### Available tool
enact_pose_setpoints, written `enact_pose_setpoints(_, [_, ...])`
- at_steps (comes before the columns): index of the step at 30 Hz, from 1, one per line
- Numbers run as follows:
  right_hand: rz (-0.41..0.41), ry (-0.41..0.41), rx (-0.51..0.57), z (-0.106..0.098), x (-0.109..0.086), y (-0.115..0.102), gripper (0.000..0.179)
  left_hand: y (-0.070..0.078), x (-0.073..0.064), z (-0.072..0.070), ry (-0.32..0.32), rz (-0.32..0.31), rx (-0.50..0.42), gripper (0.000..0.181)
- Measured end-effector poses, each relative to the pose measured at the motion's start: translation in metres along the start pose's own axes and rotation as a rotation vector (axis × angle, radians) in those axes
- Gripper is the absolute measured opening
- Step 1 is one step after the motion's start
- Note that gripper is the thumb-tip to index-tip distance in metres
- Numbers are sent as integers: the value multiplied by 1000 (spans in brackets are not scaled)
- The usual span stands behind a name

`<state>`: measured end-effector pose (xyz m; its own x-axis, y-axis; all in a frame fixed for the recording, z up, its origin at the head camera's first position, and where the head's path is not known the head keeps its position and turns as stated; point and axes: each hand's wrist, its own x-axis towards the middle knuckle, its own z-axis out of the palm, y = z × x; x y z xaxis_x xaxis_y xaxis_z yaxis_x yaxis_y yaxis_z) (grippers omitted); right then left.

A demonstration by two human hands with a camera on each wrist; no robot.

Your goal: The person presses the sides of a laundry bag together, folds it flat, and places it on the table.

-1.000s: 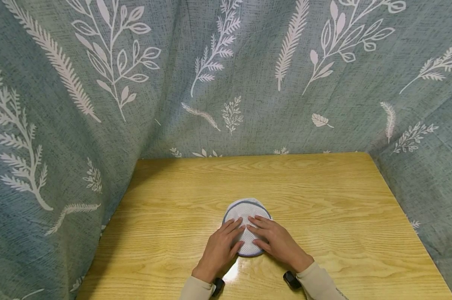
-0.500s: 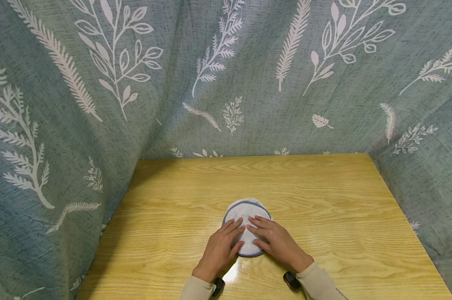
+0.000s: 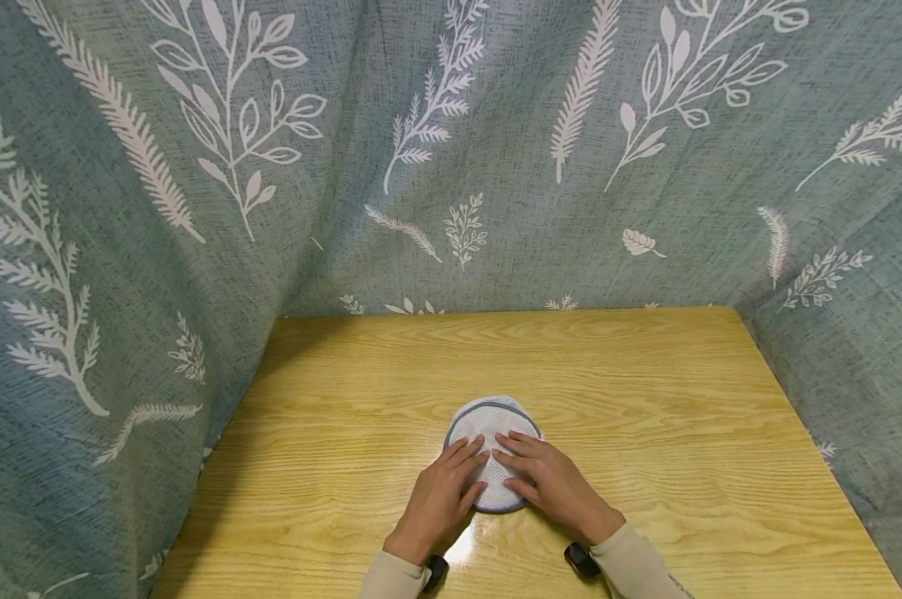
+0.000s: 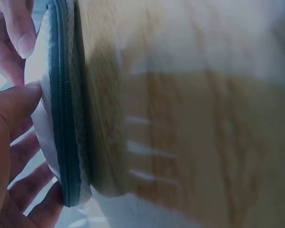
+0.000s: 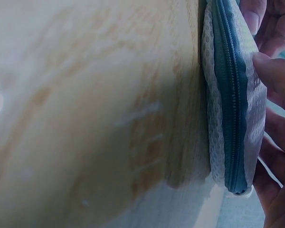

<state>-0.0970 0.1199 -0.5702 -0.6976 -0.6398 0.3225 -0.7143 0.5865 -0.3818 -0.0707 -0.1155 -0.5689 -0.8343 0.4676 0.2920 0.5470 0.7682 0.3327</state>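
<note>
A round white mesh laundry bag point(image 3: 493, 420) with blue-grey edging lies flat on the wooden table, near its front middle. On its left side rests my left hand point(image 3: 438, 492), fingers spread across the mesh. My right hand point(image 3: 559, 484) lies on the right side the same way, and the two sets of fingertips almost meet at the centre. Both wrist views look at the bag's side, where a teal zipper point(image 4: 64, 109) runs along the edge and appears closed. In the right wrist view, a thumb point(image 5: 270, 71) touches the upper face. The bag's underside is hidden.
The wood-grain table point(image 3: 646, 391) stretches behind and to both sides of the bag. A blue-green curtain point(image 3: 526, 233) with white leaf prints hangs along the back and both sides. Dark wrist devices point(image 3: 582, 560) sit at the cuffs of the beige sleeves.
</note>
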Motion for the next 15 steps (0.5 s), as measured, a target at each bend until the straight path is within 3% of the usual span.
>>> enact_pose_setpoints(15, [16,-18,-16,0,0,-1,46,2,0,0,-22,-15,-5,43])
